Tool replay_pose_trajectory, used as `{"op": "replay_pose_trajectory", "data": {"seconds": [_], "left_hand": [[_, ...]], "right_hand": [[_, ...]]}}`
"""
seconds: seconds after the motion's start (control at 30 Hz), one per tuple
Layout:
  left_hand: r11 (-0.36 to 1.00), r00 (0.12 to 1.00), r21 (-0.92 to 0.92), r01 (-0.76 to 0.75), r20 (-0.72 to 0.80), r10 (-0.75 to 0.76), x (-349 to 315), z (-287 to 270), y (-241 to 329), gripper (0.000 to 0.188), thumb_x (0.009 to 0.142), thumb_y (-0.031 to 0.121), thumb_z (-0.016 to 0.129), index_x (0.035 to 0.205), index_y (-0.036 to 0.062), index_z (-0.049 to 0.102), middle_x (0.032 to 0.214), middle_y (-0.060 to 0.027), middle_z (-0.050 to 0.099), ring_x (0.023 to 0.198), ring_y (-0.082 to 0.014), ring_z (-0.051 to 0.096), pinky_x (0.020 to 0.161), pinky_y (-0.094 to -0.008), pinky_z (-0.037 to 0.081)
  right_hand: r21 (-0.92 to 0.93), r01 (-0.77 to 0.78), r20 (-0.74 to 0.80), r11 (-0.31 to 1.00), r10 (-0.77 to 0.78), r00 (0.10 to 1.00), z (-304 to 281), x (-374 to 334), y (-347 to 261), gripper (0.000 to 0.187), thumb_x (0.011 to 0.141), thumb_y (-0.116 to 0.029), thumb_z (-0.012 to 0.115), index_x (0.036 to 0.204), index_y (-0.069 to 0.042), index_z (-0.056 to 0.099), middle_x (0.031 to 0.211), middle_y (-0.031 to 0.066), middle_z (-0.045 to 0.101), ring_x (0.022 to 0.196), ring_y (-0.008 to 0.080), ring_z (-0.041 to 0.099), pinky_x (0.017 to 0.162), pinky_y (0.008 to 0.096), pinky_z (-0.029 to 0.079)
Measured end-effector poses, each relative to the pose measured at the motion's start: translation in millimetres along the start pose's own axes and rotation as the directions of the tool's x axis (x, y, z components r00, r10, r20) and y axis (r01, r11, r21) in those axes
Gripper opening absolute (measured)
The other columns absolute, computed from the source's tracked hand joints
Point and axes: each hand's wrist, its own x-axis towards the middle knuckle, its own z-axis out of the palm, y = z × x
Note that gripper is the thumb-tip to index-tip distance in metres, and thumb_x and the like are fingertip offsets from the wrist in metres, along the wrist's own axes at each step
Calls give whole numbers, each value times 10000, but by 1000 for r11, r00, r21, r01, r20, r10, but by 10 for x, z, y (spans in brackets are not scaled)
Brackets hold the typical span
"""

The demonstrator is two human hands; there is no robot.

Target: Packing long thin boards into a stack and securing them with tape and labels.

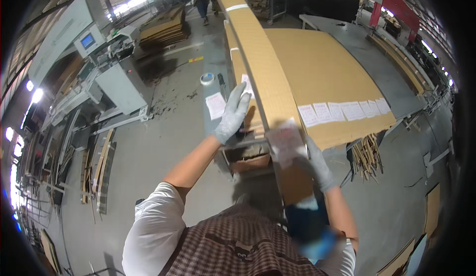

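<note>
A long, narrow stack of brown cardboard (267, 63) with white bands runs away from me on the table. My left hand (232, 116), in a pale grey work glove, lies along its left side with fingers stretched out. The fingertips touch a small white paper label (248, 86). My right hand (321, 166), also gloved, is at the right side of the stack's near end, smeared by motion, and its fingers are mostly hidden. Beside it, a blurred white paper label (286, 143) lies over that end; I cannot tell whether the hand grips it.
A wide cardboard sheet (317, 63) to the right carries a row of paper labels (342, 111). Left of the stack are a tape roll (207, 79) and a loose label (215, 105). Thin strips (366, 158) hang below the table. A machine (119, 78) stands left; a person (201, 1) is far off.
</note>
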Motion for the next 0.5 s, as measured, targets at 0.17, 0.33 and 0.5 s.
{"op": "replay_pose_trajectory", "data": {"seconds": [0.17, 0.33, 0.5], "left_hand": [[700, 874, 525, -484, 258, 411, 239, 107, -653, 265, 806, 165, 628, 1026, 19, 608, 1034, -199, 587, 1044, -388, 536, 927, -468, 422], [808, 905, 428, -405, 312, 289, 312, 21, -498, 270, 753, 23, 613, 1018, 12, 566, 966, -170, 576, 945, -379, 546, 855, -468, 438], [884, 945, 361, -297, 241, 219, 324, -15, -461, 244, 754, 52, 618, 988, -15, 603, 955, -182, 576, 921, -388, 551, 802, -466, 458]], "right_hand": [[468, -192, 31, 863, 202, 979, -214, 1428, -200, 705, 825, -214, 720, 1406, 14, 392, 1268, 135, 571, 1138, 214, 560, 977, 322, 454], [401, -370, 157, 838, 335, 929, -246, 2458, 283, 704, 813, -253, 728, 1380, 36, 428, 1265, 149, 584, 1127, 204, 570, 955, 316, 468], [2, -305, 217, 952, 297, 930, 13, 2711, 789, 662, 791, -309, 748, 1329, 6, 524, 1198, 148, 635, 1085, 201, 599, 949, 320, 465]]}}
